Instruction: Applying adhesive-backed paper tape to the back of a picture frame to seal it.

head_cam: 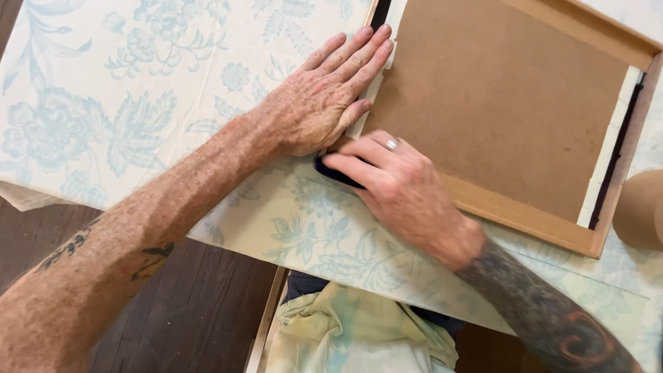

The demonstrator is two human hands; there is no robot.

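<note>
Nearest, a crumpled pale cloth (352, 331) is lying at the bottom edge, over dark clothing, with dark wood floor (200, 311) showing to its left. Above it, a floral-patterned sheet (304, 228) is spreading across the work surface, and a second floral panel (138, 90) is lying farther left.

The right hand (407, 190) is coming in from the lower right on a tattooed forearm, palm down, a ring on one finger. Its fingers are curling around a small dark object (338, 173), mostly hidden, pressing it at the near-left corner of the wooden picture frame (525, 217). What the object is, cannot tell.

The left hand (324, 100) is lying flat, fingers straight and together, pointing up and right along the frame's left edge, holding nothing and pressing down on the sheet there. The two hands are almost touching at the thumb.

Beyond, the frame is lying face down, its brown backing board (497, 103) showing. A round tan object (639, 207) is sitting just beside the frame's right side.
</note>
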